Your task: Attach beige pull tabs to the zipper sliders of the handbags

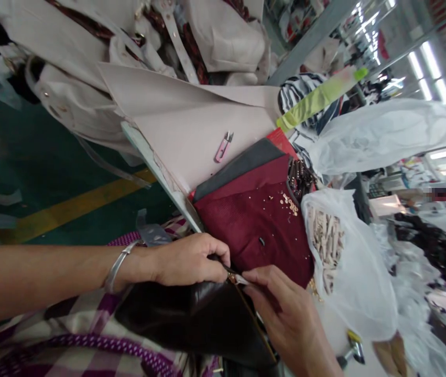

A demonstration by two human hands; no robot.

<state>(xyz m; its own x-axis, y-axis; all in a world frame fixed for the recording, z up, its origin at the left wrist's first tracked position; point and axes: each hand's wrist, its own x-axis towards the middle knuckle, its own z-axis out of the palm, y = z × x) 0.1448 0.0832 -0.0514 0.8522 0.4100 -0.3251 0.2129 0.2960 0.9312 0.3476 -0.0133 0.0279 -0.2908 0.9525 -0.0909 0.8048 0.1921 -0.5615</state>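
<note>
A dark, glossy leather piece (pixel 203 319), perhaps a bag, lies over my lap. My left hand (pixel 193 259) comes in from the left with a silver bangle on the wrist; its fingers and thumb pinch the piece's upper edge. My right hand (pixel 285 309) is closed on a short pale strip (pixel 240 279) beside a small gold-coloured metal fitting (pixel 231 276). The fingertips of both hands nearly meet there. Just beyond them is a dark red cloth (pixel 254 225) with small gold-coloured metal parts (pixel 289 204) scattered on it.
Pink thread snips (pixel 223 148) lie on a pale sheet (pixel 191 131). To the right stands a clear plastic bag (pixel 368 272) with beige strips (pixel 327 241). A hammer (pixel 354 348) lies at lower right. Pale bags (pixel 226 36) are heaped at the back, near a yellow-green bottle (pixel 317 102).
</note>
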